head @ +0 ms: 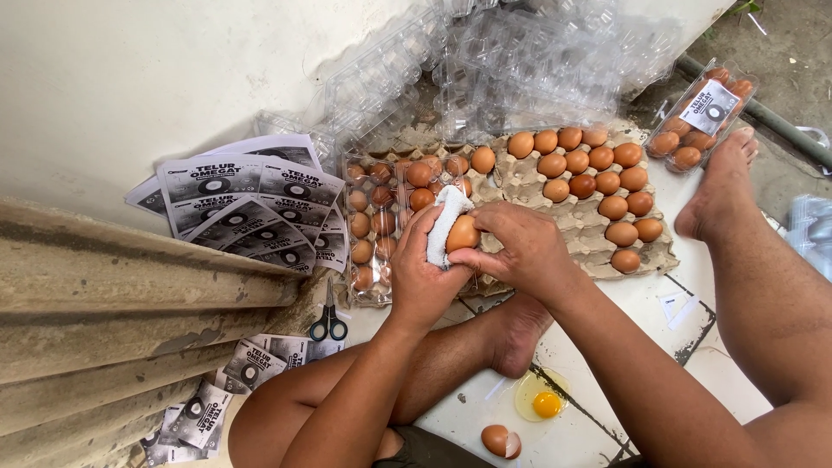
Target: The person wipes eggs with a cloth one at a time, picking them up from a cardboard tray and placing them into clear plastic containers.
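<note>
Our right hand [520,247] pinches the egg [463,234] while our left hand [420,269] presses a white cloth [444,224] against it, above the clear carton [373,230]. Squeeze too hard and it probably cracks, like the broken egg [539,402] on the floor.

Both forearms reach forward, left hand [422,270] and right hand [518,250] meeting, fingers curled in a closed grip.

Bright, even daylight; soft shadows. Glare on clear plastic cartons [520,61] above egg tray [581,230]. Sharp centre; wide-angle bending twd edges, esp. left of tray.
</note>
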